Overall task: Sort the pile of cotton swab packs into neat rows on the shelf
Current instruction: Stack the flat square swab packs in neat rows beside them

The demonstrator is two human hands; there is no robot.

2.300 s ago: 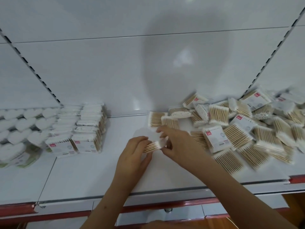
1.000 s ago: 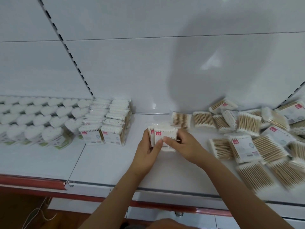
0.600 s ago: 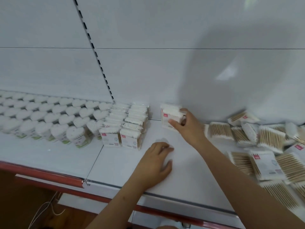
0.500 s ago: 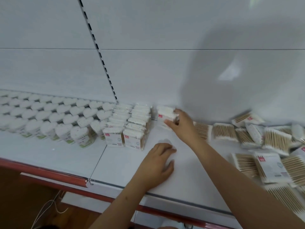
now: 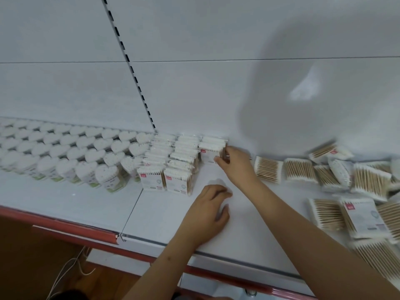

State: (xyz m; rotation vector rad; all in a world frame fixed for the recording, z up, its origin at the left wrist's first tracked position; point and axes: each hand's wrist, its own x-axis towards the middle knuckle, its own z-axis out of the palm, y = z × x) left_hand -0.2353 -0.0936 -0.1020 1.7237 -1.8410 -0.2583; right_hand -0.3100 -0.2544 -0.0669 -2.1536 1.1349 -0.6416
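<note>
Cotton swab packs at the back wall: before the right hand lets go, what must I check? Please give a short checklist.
1. Right hand grips the held packs: ok.
2. Held packs stand upright: ok.
3. Held packs sit beside the sorted rows, at the back: ok.
4. Packs touch the back wall: cannot tell.
5. Left hand lies flat on the shelf, out of the way: ok.
6. Loose pile still unsorted: not ok.
</note>
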